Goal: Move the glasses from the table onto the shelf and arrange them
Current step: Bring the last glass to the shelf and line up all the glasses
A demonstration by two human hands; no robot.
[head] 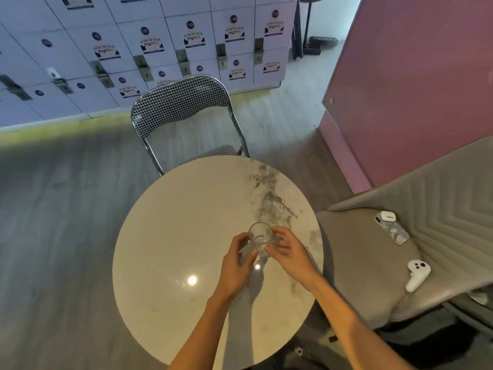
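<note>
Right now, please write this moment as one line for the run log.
stage: pickup | glass: upright on table | left hand: on glass | right hand: on glass | shelf: not in view

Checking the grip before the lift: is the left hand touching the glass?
Touching. In the head view the left hand curls around the clear glass, its thumb lying against the near side of the glass with no gap.

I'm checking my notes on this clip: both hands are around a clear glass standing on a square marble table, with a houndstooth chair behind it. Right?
Not quite: the table is round, not square, as the head view shows. The rest stands: the left hand and right hand are around the clear glass, with the houndstooth chair behind it.
</note>
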